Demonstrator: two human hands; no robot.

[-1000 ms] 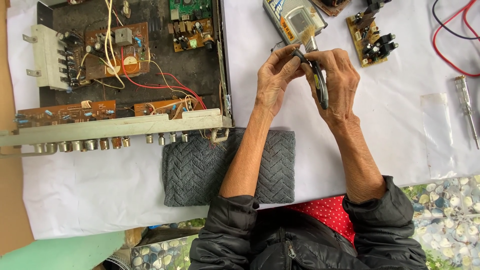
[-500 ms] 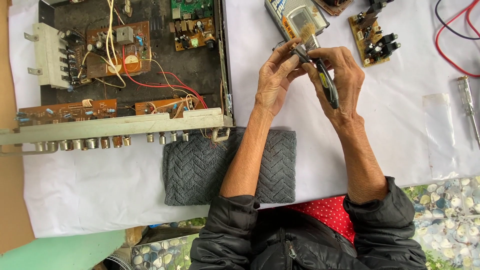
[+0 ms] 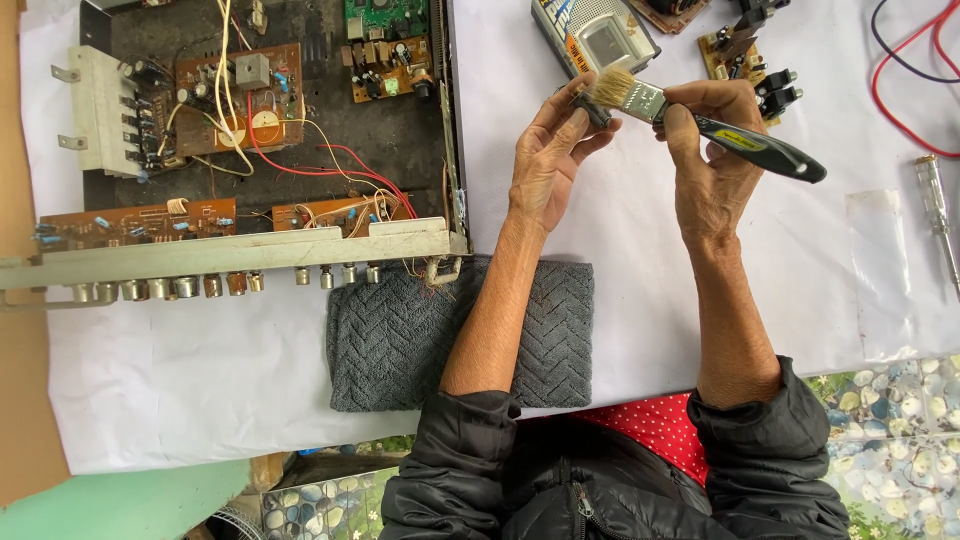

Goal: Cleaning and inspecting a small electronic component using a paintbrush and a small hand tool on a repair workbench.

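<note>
- Brush with pale bristles, metal ferrule and black-and-grey handle [image 3: 700, 125] is held in the right hand [image 3: 712, 165]; the fingers are closed around the handle just behind the ferrule, and the handle end points to the right, beyond the hand.
- The left hand [image 3: 552, 150] holds a small dark part [image 3: 592, 105] between the thumb and the fingertips, in a narrow pinch, above the white cloth cover of the table [image 3: 620, 260].
- The bristles touch the small dark part, or lie just beside it; I cannot tell which of the two.
- Both hands are raised over the table, near each other, with the brush between them.
- Behind the hands lies a grey meter with a small screen [image 3: 600, 40], and to the right of it a small brown circuit board with black parts [image 3: 750, 60].
- On the left stands an open metal chassis with brown circuit boards and red, white and yellow wires [image 3: 260, 130].
- A dark grey knitted towel [image 3: 400, 340] lies under the left forearm, at the front edge of the chassis.
- A screwdriver with a clear handle [image 3: 935, 205] lies at the right, well apart from the hands, and red and black wires [image 3: 910, 60] lie in the upper right corner.
</note>
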